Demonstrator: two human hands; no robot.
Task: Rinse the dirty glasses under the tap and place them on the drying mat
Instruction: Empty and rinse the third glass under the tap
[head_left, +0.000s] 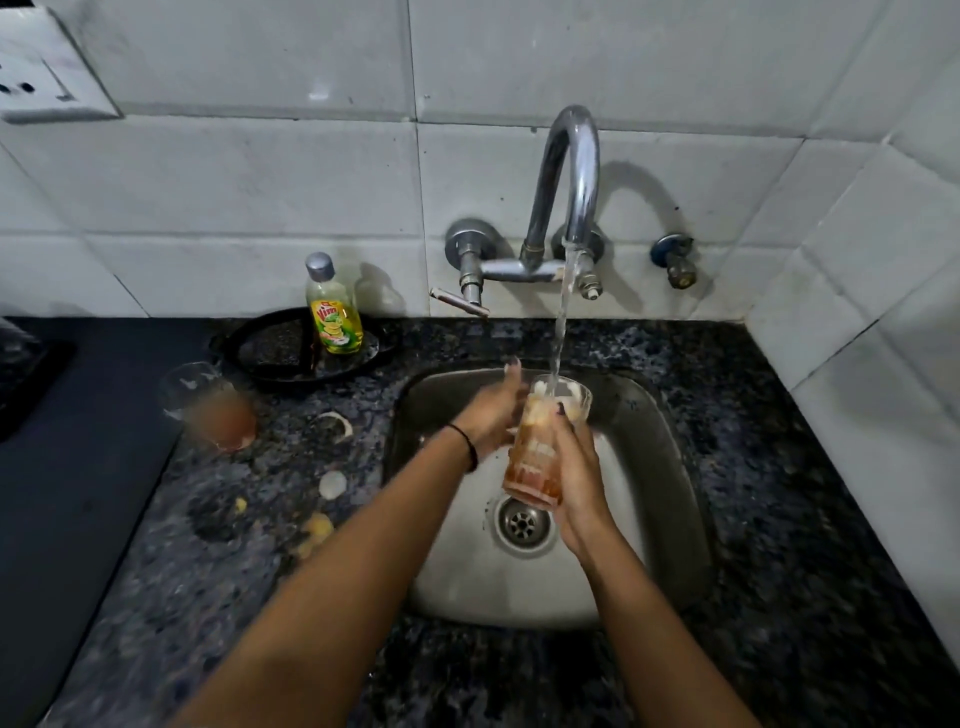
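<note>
1. Along the counter's left edge, nearest the person, lies a dark mat (62, 493). I take it to be the drying mat, and no glass stands on the part in view.
2. Over the sink (675, 467), just above the drain (522, 522), the right hand (576, 467) wraps round the lower half of a tall glass (535, 452), held upright with its mouth up.
3. The left hand (493, 415) lies against the glass's upper side. Its fingers look fairly straight, steadying rather than gripping, though blur makes this uncertain.
4. Handling, as a judgement:
   - The glass is stiff, breakable and now wet, so probably slippery.
   - It grows heavier as it fills.
   - A full wrap low on the body, as the right hand has it, seems the safest hold.
   - The thin rim is best kept away from the steel sink wall and the spout.
5. Orange-brown residue clings inside the glass near its base.
6. Scraps (332, 483) lie on the counter left of the sink. Farther back a second glass (210, 405) stands with the same brownish dregs, unrinsed and well apart from the hands.
7. Toward the counter's back edge a soap bottle (335, 312) stands on a black tray (270, 353).
8. At the wall, the tap (571, 171) is running, and its stream (563, 322) falls straight into the held glass.
</note>
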